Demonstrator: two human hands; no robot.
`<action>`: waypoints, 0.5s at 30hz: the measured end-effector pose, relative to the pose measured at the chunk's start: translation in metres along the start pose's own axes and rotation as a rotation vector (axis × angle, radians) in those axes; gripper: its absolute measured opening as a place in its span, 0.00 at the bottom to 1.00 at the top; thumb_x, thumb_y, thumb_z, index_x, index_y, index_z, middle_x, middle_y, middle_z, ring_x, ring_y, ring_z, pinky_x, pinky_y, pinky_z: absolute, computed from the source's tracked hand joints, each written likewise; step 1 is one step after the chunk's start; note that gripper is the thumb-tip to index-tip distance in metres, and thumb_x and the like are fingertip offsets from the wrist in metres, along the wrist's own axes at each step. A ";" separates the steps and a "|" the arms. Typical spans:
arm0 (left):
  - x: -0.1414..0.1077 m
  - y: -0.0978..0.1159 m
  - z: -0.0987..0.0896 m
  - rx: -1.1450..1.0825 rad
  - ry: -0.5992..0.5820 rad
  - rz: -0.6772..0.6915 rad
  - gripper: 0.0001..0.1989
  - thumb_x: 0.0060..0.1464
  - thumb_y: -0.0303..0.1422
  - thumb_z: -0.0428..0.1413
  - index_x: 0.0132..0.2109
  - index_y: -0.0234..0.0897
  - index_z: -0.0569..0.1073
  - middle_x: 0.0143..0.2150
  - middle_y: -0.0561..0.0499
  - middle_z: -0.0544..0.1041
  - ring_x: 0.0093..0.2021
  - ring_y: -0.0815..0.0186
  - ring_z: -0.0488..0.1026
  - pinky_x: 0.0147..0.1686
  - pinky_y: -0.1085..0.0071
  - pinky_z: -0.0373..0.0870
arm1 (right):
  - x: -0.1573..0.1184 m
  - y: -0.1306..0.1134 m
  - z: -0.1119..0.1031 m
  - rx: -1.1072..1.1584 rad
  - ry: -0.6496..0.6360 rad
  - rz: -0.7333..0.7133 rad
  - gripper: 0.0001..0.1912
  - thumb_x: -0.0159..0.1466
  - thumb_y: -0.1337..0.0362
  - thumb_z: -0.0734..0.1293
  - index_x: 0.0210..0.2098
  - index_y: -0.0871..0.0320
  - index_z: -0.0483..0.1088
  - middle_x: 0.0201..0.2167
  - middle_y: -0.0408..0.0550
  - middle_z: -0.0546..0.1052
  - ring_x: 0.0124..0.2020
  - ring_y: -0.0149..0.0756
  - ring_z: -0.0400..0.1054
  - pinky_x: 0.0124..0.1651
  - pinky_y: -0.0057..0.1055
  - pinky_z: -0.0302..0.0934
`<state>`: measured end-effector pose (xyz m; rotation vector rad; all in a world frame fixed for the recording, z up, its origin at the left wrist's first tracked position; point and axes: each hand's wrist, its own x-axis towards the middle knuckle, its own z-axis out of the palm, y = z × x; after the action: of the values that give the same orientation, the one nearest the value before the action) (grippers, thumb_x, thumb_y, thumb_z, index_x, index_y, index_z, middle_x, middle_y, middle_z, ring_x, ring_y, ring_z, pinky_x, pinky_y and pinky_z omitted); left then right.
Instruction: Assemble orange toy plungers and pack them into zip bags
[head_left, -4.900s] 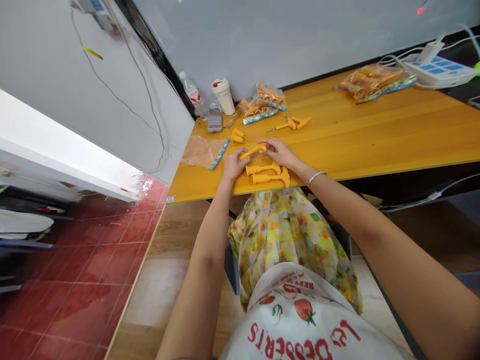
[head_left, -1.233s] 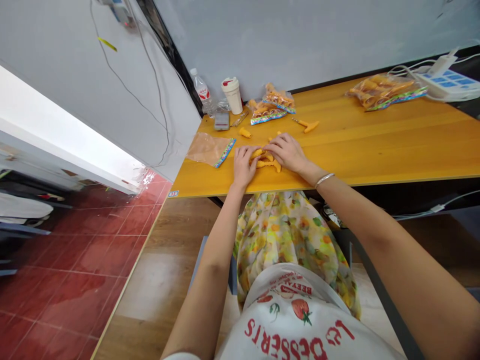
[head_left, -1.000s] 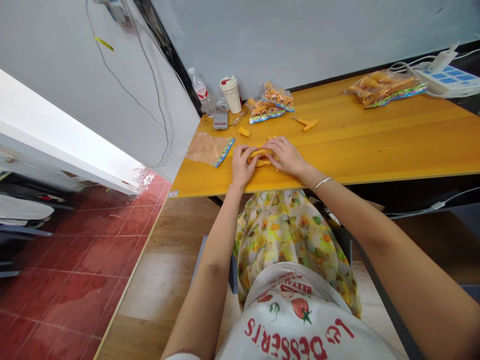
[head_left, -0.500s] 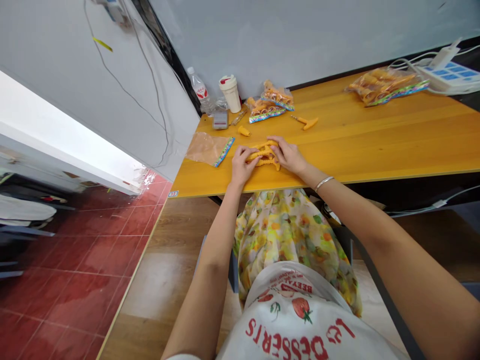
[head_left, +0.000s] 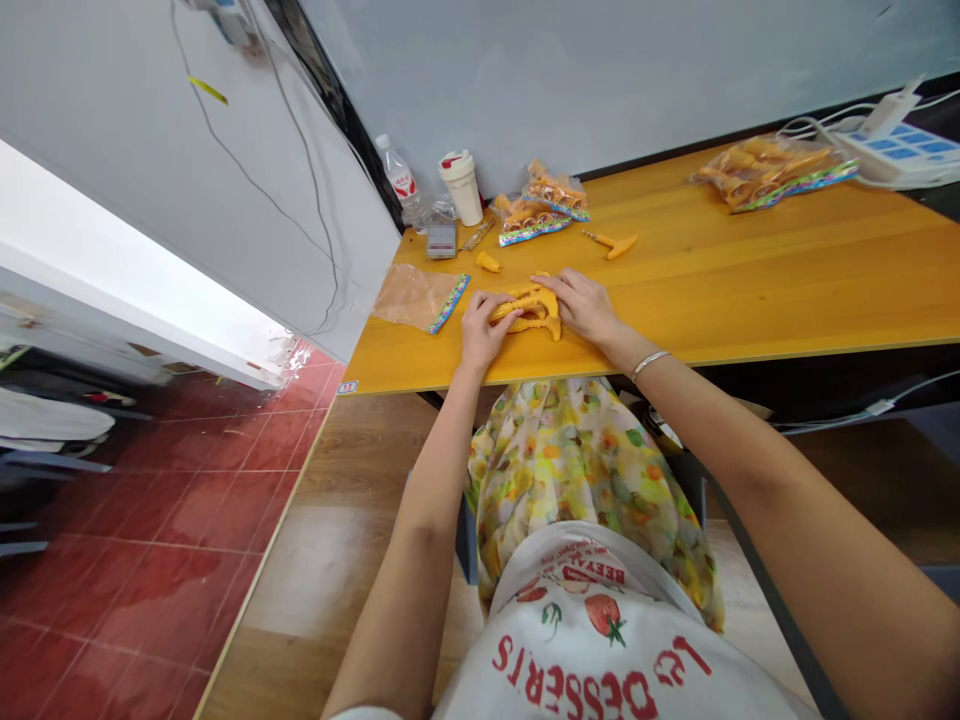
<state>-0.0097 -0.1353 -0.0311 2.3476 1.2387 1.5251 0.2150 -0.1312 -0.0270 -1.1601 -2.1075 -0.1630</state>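
Near the table's front edge lies a yellow plastic frame-like piece (head_left: 533, 304) with long bars and a curved right end. My left hand (head_left: 484, 325) pinches its left end between thumb and fingers. At the upper right end, my right hand (head_left: 583, 303) has its fingers closed over the curved part. A small yellow plastic cap-like piece (head_left: 489, 262) lies just beyond my left hand. Farther right rests a yellow T-handled screwdriver (head_left: 613, 245) with a metal shaft. To the left, a flat clear zip bag (head_left: 415, 296) with a colourful strip lies on the table.
Bags of yellow parts (head_left: 531, 218) stand at the back, beside a white cup (head_left: 461, 188), a plastic bottle (head_left: 397, 170) and a small grey box (head_left: 441, 240). Another bag of parts (head_left: 772, 172) and a power strip (head_left: 904, 150) are at the back right of the wooden table (head_left: 750, 290).
My right hand has shifted slightly right and its fingers have changed position on the yellow piece, showing more of its curved end. My left hand keeps its hold.
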 end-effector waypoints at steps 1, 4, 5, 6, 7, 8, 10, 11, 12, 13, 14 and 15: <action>0.000 0.000 0.000 -0.003 0.001 0.016 0.23 0.59 0.54 0.57 0.44 0.38 0.79 0.40 0.45 0.76 0.43 0.60 0.74 0.49 0.62 0.71 | 0.000 0.001 0.000 -0.014 -0.005 -0.008 0.24 0.74 0.63 0.51 0.60 0.54 0.72 0.43 0.54 0.76 0.46 0.43 0.70 0.49 0.37 0.64; -0.001 -0.001 0.000 -0.014 0.000 0.050 0.24 0.59 0.56 0.56 0.43 0.38 0.79 0.39 0.46 0.76 0.41 0.61 0.74 0.47 0.64 0.72 | 0.000 0.004 -0.001 -0.009 -0.023 -0.043 0.25 0.75 0.54 0.52 0.53 0.57 0.76 0.39 0.55 0.77 0.42 0.43 0.70 0.46 0.36 0.62; -0.001 -0.001 0.000 -0.017 -0.002 0.056 0.24 0.58 0.56 0.56 0.42 0.38 0.79 0.38 0.46 0.76 0.41 0.61 0.74 0.46 0.64 0.72 | 0.000 0.003 -0.001 -0.004 -0.033 -0.047 0.27 0.75 0.50 0.52 0.49 0.58 0.77 0.38 0.56 0.77 0.41 0.43 0.70 0.44 0.36 0.61; -0.001 -0.001 0.000 -0.020 -0.002 0.063 0.24 0.58 0.56 0.56 0.42 0.38 0.79 0.38 0.46 0.77 0.41 0.61 0.74 0.45 0.65 0.72 | 0.000 0.003 0.000 -0.002 -0.043 -0.040 0.29 0.74 0.47 0.51 0.45 0.59 0.77 0.36 0.56 0.77 0.39 0.43 0.70 0.42 0.35 0.60; -0.001 -0.001 0.000 -0.025 0.001 0.071 0.24 0.58 0.56 0.56 0.41 0.38 0.79 0.38 0.46 0.77 0.40 0.62 0.74 0.45 0.65 0.72 | -0.001 0.002 0.000 0.001 -0.051 -0.022 0.32 0.73 0.44 0.50 0.41 0.60 0.77 0.34 0.57 0.77 0.36 0.43 0.69 0.40 0.35 0.59; -0.001 -0.001 0.001 -0.030 0.003 0.080 0.24 0.58 0.55 0.56 0.41 0.38 0.79 0.38 0.46 0.77 0.40 0.62 0.74 0.44 0.65 0.72 | -0.001 0.000 0.000 0.008 -0.055 0.004 0.35 0.73 0.42 0.50 0.36 0.60 0.77 0.31 0.56 0.77 0.34 0.42 0.69 0.38 0.35 0.57; -0.001 0.000 0.001 -0.031 0.003 0.096 0.23 0.58 0.55 0.57 0.41 0.38 0.79 0.37 0.46 0.77 0.39 0.62 0.74 0.43 0.66 0.71 | -0.002 -0.004 0.001 0.056 -0.044 0.071 0.38 0.71 0.37 0.48 0.29 0.59 0.75 0.27 0.54 0.76 0.29 0.39 0.67 0.34 0.34 0.54; -0.001 0.000 0.002 -0.026 -0.004 0.103 0.23 0.58 0.55 0.57 0.41 0.38 0.79 0.37 0.47 0.77 0.38 0.62 0.74 0.42 0.66 0.71 | -0.003 -0.006 0.000 0.105 -0.034 0.108 0.40 0.70 0.35 0.47 0.27 0.58 0.74 0.25 0.53 0.75 0.27 0.37 0.66 0.33 0.34 0.53; -0.001 0.001 0.002 -0.018 -0.012 0.110 0.23 0.59 0.55 0.56 0.41 0.38 0.79 0.36 0.47 0.77 0.38 0.62 0.74 0.42 0.66 0.71 | -0.003 -0.007 0.000 0.167 -0.026 0.145 0.41 0.69 0.34 0.47 0.24 0.57 0.73 0.22 0.51 0.74 0.25 0.36 0.65 0.32 0.33 0.52; -0.001 0.001 0.003 -0.007 -0.022 0.118 0.23 0.59 0.55 0.56 0.41 0.39 0.79 0.36 0.47 0.76 0.38 0.62 0.74 0.42 0.66 0.71 | -0.003 -0.009 -0.001 0.234 -0.024 0.181 0.42 0.68 0.32 0.46 0.22 0.57 0.71 0.20 0.49 0.72 0.23 0.35 0.64 0.30 0.33 0.51; -0.001 0.002 0.004 0.007 -0.029 0.126 0.23 0.59 0.55 0.56 0.41 0.39 0.79 0.35 0.47 0.76 0.38 0.62 0.74 0.42 0.67 0.71 | -0.004 -0.009 -0.001 0.294 -0.027 0.215 0.43 0.67 0.31 0.46 0.19 0.57 0.70 0.18 0.48 0.70 0.21 0.34 0.63 0.29 0.32 0.51; -0.002 0.002 0.005 0.024 -0.034 0.135 0.23 0.59 0.55 0.55 0.41 0.39 0.79 0.35 0.47 0.76 0.38 0.62 0.74 0.41 0.67 0.70 | -0.004 -0.010 -0.002 0.338 -0.032 0.248 0.44 0.66 0.30 0.46 0.17 0.57 0.68 0.16 0.47 0.68 0.20 0.33 0.62 0.28 0.32 0.50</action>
<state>-0.0048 -0.1360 -0.0339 2.5081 1.1191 1.5088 0.2094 -0.1404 -0.0260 -1.2063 -1.9043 0.3165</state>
